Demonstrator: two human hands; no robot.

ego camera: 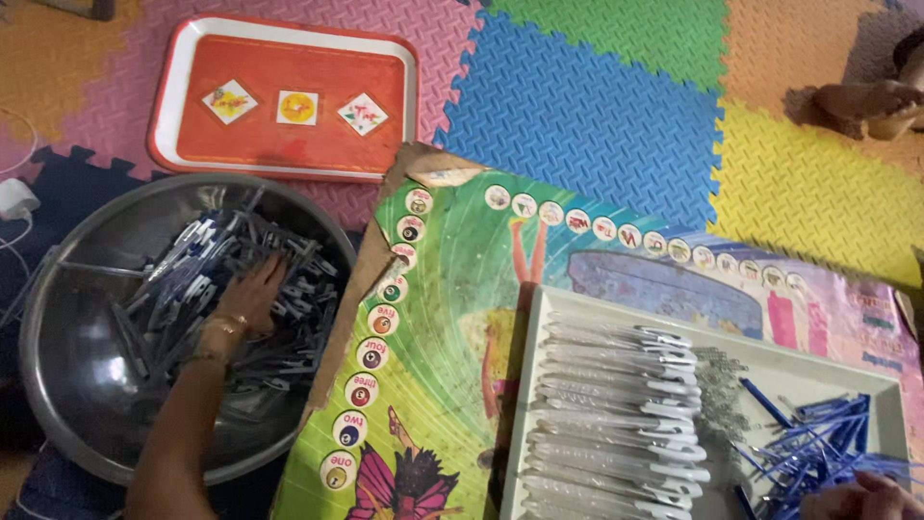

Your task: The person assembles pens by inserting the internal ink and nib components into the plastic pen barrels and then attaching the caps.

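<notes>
Fingers (262, 285) spread and pressed down into the heap of pen parts (241, 299), curled loosely among the pieces; whether any single piece is pinched, impossible to tell from here. Left hand (248, 300) reaching in from the near left, forearm running up from the bottom edge, bangles at the wrist. Heap lying directly under and around those fingertips, in the middle of the steel bowl (67, 385), far-left half of the scene. Pieces tangled, blue and grey, no single direction, though many long axes slant from near left to far right (a proper jumble).

Over on the near right: right hand (864, 498) just peeking in at the bottom edge, knuckles only, fingers bent over the blue refills (818, 438); grip hidden, so closed or slack, cannot say. Refills fanned out in the right end of the white tray (539, 385), long axes mostly pointing left and far from the hand. Beside them to the left, a neat stack of white pen barrels (616, 414), each lying left to right, clips at the right end.

Left hand clearly nearer the bowl, right hand nearer the tray.

Beneath the tray, a colourful printed board (443, 318). Further off, an orange tray (289, 96) on the foam mats (597, 106). Another person's foot (866, 101) at far right.
</notes>
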